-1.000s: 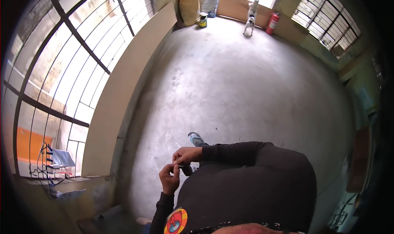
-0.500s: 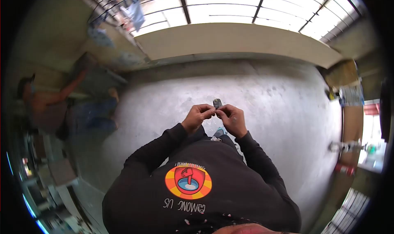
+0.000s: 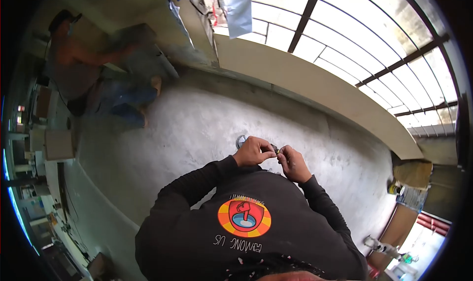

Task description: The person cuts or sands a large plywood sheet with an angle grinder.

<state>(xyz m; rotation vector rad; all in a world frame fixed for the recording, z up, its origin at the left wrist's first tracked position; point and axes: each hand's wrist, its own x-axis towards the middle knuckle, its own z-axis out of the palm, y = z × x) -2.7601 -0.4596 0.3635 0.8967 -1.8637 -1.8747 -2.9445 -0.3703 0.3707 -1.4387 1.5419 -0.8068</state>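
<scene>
My left hand and my right hand meet in front of my lower chest, fingertips pinched close together. Whatever lies between the fingertips is too small to make out. Just behind them a small dark object shows, partly covered by the fingers; I cannot tell whether it is held or lies beyond. Beside my left hand, a rounded grey-blue thing is partly hidden. Both arms wear the sleeves of a black printed shirt.
Another person in a cap sits at the left by a grey panel. Clips and cloths hang near the barred window. A cardboard box stands at the right wall, above a metal fixture.
The view has turned, so the window and the other person appear shifted and tilted. My hands show lower and farther right, still pinched together.
</scene>
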